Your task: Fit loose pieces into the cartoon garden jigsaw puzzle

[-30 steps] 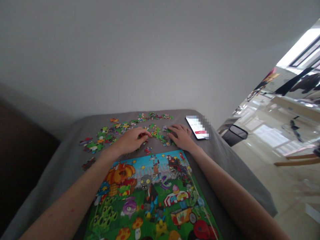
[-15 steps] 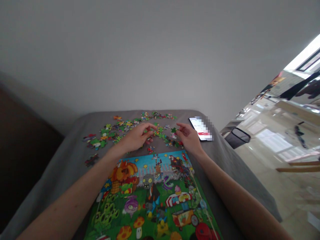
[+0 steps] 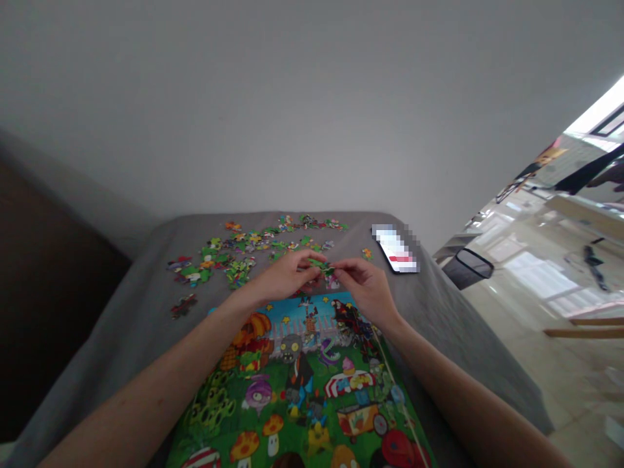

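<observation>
The printed picture point(image 3: 287, 422) lies nearest you. Past its far edge, your 2 hands meet: left hand point(image 3: 285, 276) and right hand point(image 3: 369, 286), each grip pinching green pieces point(image 3: 322, 264). Beyond, on the tabletop point(image 3: 146, 279), many scattered pieces point(image 3: 249, 242) remain; how many are joined, you can't tell.

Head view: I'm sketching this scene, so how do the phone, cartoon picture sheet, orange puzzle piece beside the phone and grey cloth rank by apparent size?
Largest to smallest:
1. Grey cloth, partly covered
2. Cartoon picture sheet, enlarged by nearness
3. Phone
4. Orange puzzle piece
</observation>
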`<state>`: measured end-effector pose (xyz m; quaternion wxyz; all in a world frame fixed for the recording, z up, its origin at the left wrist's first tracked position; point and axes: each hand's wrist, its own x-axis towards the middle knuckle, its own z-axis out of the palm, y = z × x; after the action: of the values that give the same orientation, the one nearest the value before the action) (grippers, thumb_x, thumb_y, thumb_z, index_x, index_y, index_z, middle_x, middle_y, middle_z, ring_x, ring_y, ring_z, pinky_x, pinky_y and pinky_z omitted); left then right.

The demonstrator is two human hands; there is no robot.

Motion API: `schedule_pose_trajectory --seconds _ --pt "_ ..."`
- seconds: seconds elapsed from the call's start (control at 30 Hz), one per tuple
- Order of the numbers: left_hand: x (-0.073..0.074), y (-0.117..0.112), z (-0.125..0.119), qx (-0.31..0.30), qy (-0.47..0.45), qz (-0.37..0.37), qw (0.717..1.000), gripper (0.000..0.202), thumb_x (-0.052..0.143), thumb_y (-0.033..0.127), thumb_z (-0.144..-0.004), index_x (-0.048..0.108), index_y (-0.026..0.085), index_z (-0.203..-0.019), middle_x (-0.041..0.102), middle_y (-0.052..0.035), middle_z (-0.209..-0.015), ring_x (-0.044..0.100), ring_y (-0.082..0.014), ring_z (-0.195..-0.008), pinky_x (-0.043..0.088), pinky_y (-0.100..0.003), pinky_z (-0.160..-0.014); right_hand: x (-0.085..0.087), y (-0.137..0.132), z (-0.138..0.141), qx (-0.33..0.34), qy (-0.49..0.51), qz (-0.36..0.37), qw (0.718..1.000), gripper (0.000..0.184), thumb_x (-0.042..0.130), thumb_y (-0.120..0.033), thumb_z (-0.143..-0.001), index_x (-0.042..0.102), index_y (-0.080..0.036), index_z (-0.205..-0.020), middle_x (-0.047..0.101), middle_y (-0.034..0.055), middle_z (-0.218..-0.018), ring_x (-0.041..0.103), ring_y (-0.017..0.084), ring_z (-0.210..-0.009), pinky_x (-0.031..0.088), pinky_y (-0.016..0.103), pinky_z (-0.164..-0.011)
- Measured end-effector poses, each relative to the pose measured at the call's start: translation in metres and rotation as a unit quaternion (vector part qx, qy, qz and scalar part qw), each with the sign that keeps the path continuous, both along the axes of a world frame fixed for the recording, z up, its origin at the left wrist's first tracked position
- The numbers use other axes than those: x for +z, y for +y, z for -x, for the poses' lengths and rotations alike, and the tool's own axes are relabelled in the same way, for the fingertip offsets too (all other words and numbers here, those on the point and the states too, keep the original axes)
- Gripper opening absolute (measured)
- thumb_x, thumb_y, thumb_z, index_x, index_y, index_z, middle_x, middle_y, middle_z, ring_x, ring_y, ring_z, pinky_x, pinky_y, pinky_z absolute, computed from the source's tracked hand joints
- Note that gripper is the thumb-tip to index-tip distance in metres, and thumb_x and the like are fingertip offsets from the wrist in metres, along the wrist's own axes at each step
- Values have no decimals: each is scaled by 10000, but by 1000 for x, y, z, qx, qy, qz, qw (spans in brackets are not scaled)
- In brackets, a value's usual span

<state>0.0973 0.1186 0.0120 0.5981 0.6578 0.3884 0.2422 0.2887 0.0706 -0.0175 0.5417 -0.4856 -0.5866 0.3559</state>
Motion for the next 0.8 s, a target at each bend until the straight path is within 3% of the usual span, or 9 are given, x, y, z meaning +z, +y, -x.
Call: schedule_pose_trajectory --seconds 0.2,0.4,0.47,0.63,0.8 --pt "-10 -4 -3 -93 -38 -17 995 359 686 298 -839 616 185 -1173 702 -71 -1006 681 -185 -845 576 -301 -682 0 -6 7 -9 16 10 1000 131 703 -300 -835 763 -219 -920 778 41 -896 710 199 -813 551 348 -782" --pt "-14 -1 -3 -68 11 -81 994 310 703 273 -778 644 167 -1063 712 -25 -824 641 -149 -669 500 -262 -607 10 -13 11 46 174 127 975 270 831 -363 -728 749 -227 -946 774 11 -825 689 154 -716 537 285 -690" --pt "-11 0 -2 -58 31 -78 995 303 732 304 -758 641 166 -1012 706 -13 -771 643 -153 -653 485 -259 -594 11 -13 9 36 201 141 969 290 863 -373 -685 753 -221 -906 769 7 -822 683 144 -714 536 275 -692" --pt "-4 -3 -3 -22 34 -24 999 446 829 446 -667 596 186 -944 657 44 -628 587 -128 -521 455 -247 -523 9 -9 6 -21 181 119 976 338 869 -417 -661 741 -211 -896 754 11 -830 688 159 -732 564 301 -703" --pt "-4 -5 -6 -30 31 -22 999 485 867 486 -603 572 202 -861 629 62 -593 565 -123 -504 421 -238 -489 9 -10 5 -25 72 75 994 259 799 -387 -745 739 -215 -929 765 29 -866 715 188 -764 574 322 -698"
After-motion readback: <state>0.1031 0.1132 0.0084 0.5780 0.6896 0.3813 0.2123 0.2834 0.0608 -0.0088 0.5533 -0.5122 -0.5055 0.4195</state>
